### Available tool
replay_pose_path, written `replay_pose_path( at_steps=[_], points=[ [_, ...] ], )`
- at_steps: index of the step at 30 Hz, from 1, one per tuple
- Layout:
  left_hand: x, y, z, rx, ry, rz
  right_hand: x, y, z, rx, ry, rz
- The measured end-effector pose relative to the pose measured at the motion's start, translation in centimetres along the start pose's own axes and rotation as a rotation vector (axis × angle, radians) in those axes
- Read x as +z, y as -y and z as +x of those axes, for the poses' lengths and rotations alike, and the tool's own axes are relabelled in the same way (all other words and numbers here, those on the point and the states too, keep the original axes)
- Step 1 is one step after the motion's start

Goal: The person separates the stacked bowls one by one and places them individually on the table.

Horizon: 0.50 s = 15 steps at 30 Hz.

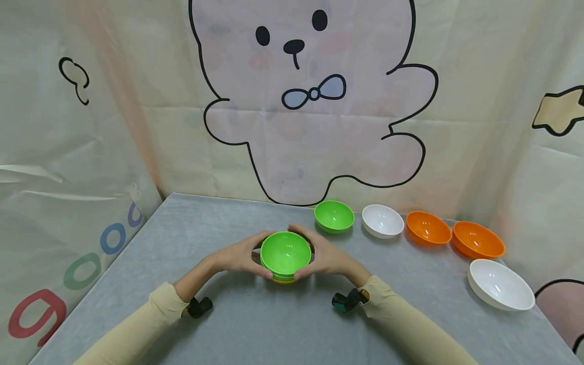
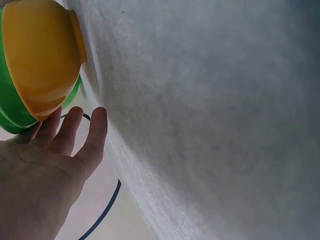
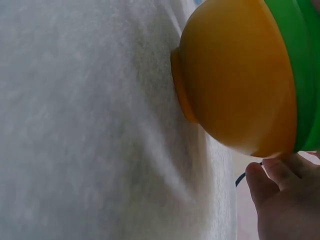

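In the middle of the grey table, both hands hold a stack of bowls from its two sides. A green bowl (image 1: 285, 252) tops it, with another green rim under that. The lowest is an orange bowl (image 3: 235, 75), its foot right at the table in the right wrist view. My left hand (image 1: 243, 254) curves round the left side, thumb at the near rim. My right hand (image 1: 329, 256) curves round the other side, its thumb also in front. Fingertips of the left hand lie against the orange bowl (image 2: 40, 55) in the left wrist view; its two lower fingers stand off.
Along the table's back right runs a curved row: a green bowl (image 1: 334, 217), a white bowl (image 1: 382, 221), two orange bowls (image 1: 428, 228) and a larger white bowl (image 1: 501, 285) near the right edge. A printed cloth (image 1: 301, 152) hangs behind the table (image 1: 274, 329).
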<state>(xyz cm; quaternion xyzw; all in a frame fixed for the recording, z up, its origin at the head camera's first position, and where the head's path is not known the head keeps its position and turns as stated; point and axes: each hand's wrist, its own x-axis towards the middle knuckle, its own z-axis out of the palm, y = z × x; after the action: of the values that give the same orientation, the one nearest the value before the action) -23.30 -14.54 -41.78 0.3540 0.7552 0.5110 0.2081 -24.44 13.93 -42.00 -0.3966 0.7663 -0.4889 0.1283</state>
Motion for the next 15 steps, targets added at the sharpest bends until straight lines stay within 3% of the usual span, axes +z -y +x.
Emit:
replay_pose_path(
  at_steps=[15],
  points=[
    [0.09,-0.20,-0.06,-0.003,-0.005,0.001,0.75,0.24,0.45,0.014,-0.024,-0.003]
  ],
)
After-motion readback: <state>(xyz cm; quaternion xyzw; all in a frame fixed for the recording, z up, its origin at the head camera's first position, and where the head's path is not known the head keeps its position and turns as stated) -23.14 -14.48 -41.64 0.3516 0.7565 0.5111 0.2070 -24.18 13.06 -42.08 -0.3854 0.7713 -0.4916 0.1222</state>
